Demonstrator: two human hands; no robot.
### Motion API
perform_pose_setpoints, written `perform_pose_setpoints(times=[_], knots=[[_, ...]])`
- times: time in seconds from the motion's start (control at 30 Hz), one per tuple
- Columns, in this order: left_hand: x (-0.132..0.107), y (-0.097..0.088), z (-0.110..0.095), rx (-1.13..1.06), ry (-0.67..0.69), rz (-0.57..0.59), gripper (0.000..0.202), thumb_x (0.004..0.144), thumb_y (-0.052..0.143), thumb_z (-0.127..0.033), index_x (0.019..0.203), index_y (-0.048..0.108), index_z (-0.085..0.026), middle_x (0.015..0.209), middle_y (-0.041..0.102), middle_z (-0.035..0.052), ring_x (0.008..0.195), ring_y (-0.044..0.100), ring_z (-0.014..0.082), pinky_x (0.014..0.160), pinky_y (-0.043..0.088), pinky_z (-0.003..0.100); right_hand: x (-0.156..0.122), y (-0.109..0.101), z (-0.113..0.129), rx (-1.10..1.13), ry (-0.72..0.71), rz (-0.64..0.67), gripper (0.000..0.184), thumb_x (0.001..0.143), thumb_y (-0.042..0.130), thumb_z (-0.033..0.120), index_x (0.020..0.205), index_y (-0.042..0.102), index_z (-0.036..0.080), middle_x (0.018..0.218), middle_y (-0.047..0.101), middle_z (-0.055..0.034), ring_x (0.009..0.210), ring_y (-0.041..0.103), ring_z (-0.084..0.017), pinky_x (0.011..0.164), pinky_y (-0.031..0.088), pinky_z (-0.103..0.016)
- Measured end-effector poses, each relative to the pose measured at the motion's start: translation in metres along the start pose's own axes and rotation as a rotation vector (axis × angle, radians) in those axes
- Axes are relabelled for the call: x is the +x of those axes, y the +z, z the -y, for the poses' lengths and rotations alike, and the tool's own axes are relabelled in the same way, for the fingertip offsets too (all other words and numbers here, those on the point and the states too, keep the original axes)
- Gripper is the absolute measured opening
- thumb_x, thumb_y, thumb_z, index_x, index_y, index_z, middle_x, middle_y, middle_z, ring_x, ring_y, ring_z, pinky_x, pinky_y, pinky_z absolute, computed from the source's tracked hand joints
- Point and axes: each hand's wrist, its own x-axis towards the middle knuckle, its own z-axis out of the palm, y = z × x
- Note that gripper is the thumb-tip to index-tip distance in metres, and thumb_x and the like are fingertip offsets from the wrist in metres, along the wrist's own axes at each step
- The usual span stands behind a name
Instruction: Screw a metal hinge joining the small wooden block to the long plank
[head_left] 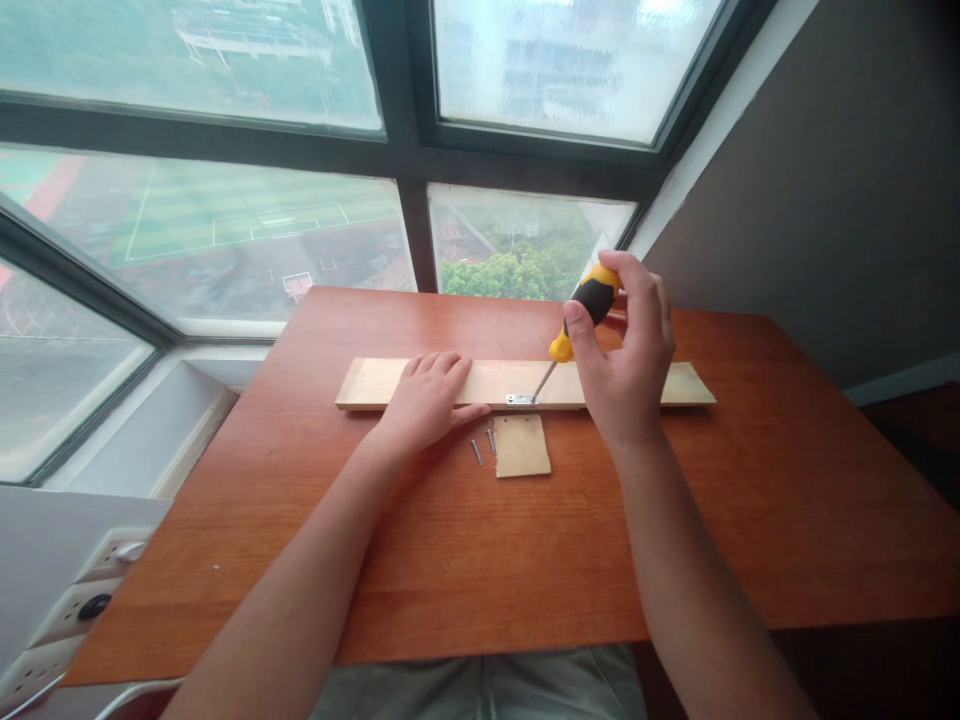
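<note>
A long pale wooden board [495, 378] lies across the table, and my left hand [431, 400] rests flat on its left part, fingers stretched out. In my right hand [626, 350] is a yellow and black screwdriver [595, 298], held at a slant. Its tip meets the right end of a small metal hinge [520, 400] at the board's near edge. Just below the hinge lies a small square wooden piece [523, 446] with small holes along its far edge. Two screws [477, 452] lie beside it on the left, near my left thumb.
The reddish-brown wooden table [480, 560] reaches to the window frame [416, 230] at the back. Wall sockets [82, 605] with a plug and a cable are at the lower left. A grey wall [825, 180] stands on the right.
</note>
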Motion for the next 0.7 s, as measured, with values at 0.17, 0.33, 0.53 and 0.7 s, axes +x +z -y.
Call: perform_pose_setpoints(times=[0.17, 0.33, 0.53, 0.7], knots=[[-0.0001, 0.0007, 0.0001, 0.013, 0.006, -0.002, 0.058, 0.085, 0.054, -0.061, 0.125, 0.051, -0.019, 0.129, 0.056, 0.0139, 0.116, 0.051, 0.0319, 0.101, 0.035, 0.043, -0.0008, 0.0011, -0.0017, 0.137, -0.007, 0.036, 0.04, 0.096, 0.041, 0.024, 0.136, 0.042, 0.029, 0.133, 0.053, -0.0083, 0.122, 0.055, -0.024, 0.102, 0.048, -0.049], [-0.0004, 0.0013, 0.0003, 0.022, 0.01, -0.004, 0.059, 0.086, 0.054, -0.062, 0.126, 0.05, -0.018, 0.129, 0.056, 0.0143, 0.117, 0.05, 0.0321, 0.101, 0.035, 0.043, 0.0007, 0.0005, -0.0017, 0.072, -0.01, 0.027, 0.037, 0.095, 0.046, 0.028, 0.133, 0.046, 0.032, 0.129, 0.055, -0.0077, 0.119, 0.056, -0.024, 0.098, 0.051, -0.048], [-0.0007, 0.0001, 0.0005, 0.012, 0.027, -0.002, 0.062, 0.083, 0.058, -0.062, 0.126, 0.049, -0.019, 0.13, 0.055, 0.0142, 0.119, 0.049, 0.032, 0.101, 0.035, 0.042, 0.0005, 0.0019, -0.0043, 0.087, -0.017, 0.001, 0.04, 0.096, 0.043, 0.026, 0.136, 0.045, 0.031, 0.133, 0.053, -0.0075, 0.123, 0.054, -0.024, 0.103, 0.047, -0.049], [-0.0007, 0.0006, 0.0004, 0.008, 0.017, -0.006, 0.06, 0.082, 0.06, -0.06, 0.125, 0.05, -0.02, 0.129, 0.055, 0.0137, 0.117, 0.05, 0.0322, 0.102, 0.034, 0.043, 0.0011, 0.0024, -0.0033, 0.093, 0.005, 0.021, 0.037, 0.097, 0.042, 0.028, 0.134, 0.044, 0.031, 0.131, 0.053, -0.0077, 0.122, 0.054, -0.024, 0.097, 0.052, -0.047]])
